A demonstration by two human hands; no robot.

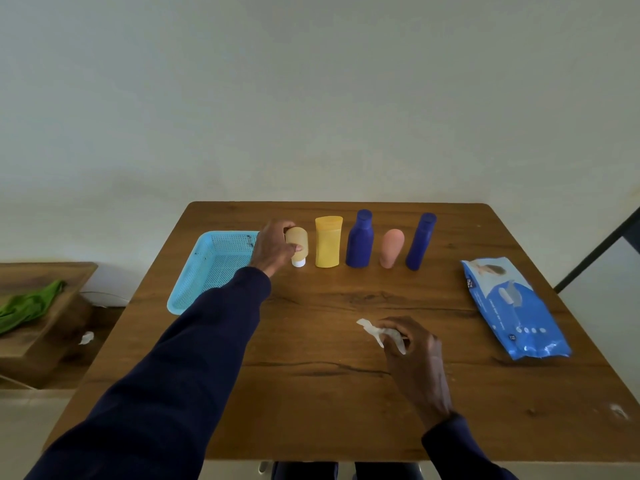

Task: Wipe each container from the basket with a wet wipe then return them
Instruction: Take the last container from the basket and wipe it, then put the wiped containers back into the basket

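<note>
The left grip (273,247) is holding the tan bottle (297,244) — it looks light and slippery, so hold its fat middle. Lower right, the right grip (414,346) is pinching a soft wipe (375,331).

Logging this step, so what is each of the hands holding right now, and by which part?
The left hand grips the tan bottle round its upper body, white cap down. The right hand holds a crumpled wet wipe bunched in its fingers, one end free.

Plain pale wall (311,81) behind wooden table (311,410) — low wooden shelf (52,341) at left
</note>
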